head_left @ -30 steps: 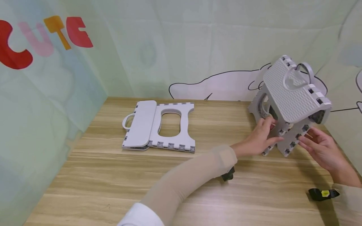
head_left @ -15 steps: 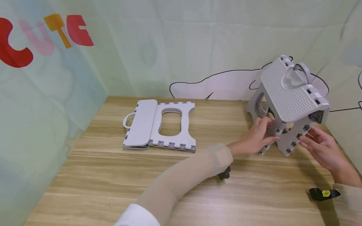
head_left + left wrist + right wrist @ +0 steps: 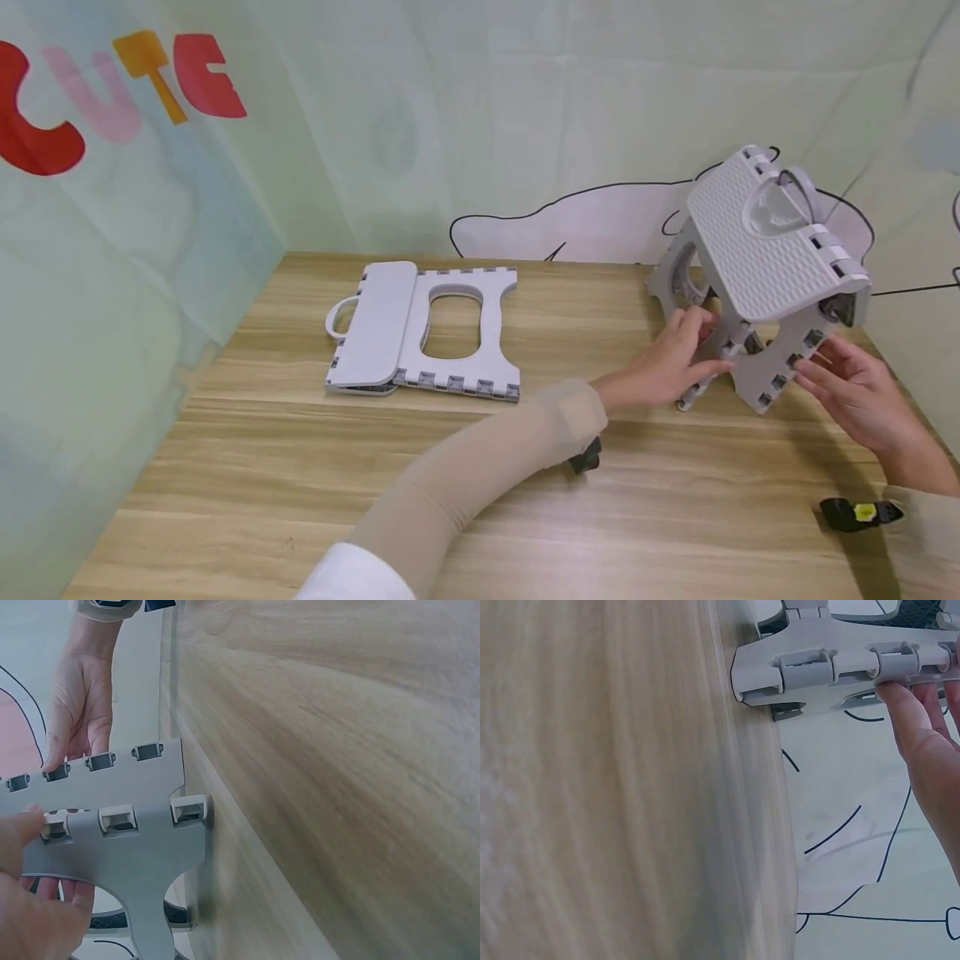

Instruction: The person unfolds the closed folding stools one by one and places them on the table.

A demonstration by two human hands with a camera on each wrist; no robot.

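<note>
A grey folding step stool (image 3: 757, 242) with a textured top and a loop handle stands partly unfolded at the right end of the table, its two leg panels spread apart below. My left hand (image 3: 667, 358) grips the near left leg panel, thumb on its outer edge and fingers through the cutout. With thumb and fingers, my right hand (image 3: 862, 396) holds the edge of the right leg panel. Both panels show in the left wrist view, where the left hand (image 3: 37, 900) pinches the nearer one. The right wrist view shows the right fingers (image 3: 907, 712) on the hinged edge.
A second folding stool (image 3: 457, 333), white and folded flat, lies on the wooden table (image 3: 300, 483) left of centre. A printed cloth backdrop (image 3: 525, 125) stands along the back and both sides. A black strap end (image 3: 858, 514) hangs by the right wrist.
My left hand has moved left with the left leg panel, widening the gap between the panels. The stool's top has shifted slightly left. My right hand stays nearly still.
</note>
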